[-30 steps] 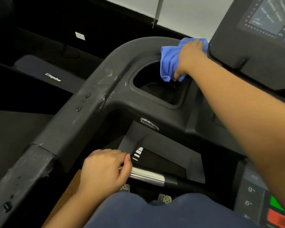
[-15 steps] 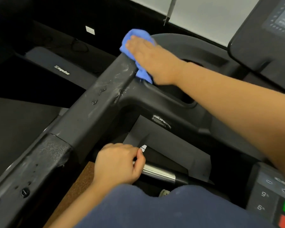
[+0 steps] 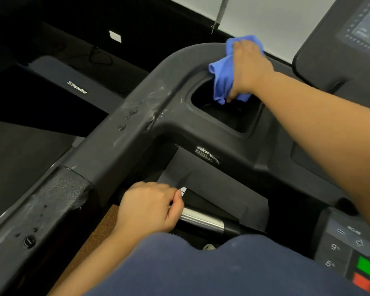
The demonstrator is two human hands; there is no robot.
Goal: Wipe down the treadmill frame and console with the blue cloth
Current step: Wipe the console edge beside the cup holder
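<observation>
My right hand (image 3: 249,67) presses the blue cloth (image 3: 222,82) against the far rim of the cup-holder recess (image 3: 224,113) in the dark grey treadmill frame (image 3: 124,150). Part of the cloth hangs down into the recess. Wet streaks and droplets (image 3: 137,107) lie on the left arm of the frame. My left hand (image 3: 150,207) is closed around a silver handlebar grip (image 3: 201,220) low in the middle. The console screen (image 3: 359,24) sits at the top right.
A button panel (image 3: 355,251) with numbers, a green key and a red key is at the lower right. Another treadmill deck with an "impulse" label (image 3: 77,87) lies to the left. A thin cord (image 3: 219,14) hangs at the top. My dark blue shirt fills the bottom.
My right hand has carried the cloth from the bend in the frame's left arm back to the right, onto the far rim of the cup holder. My left hand has stayed on the grip.
</observation>
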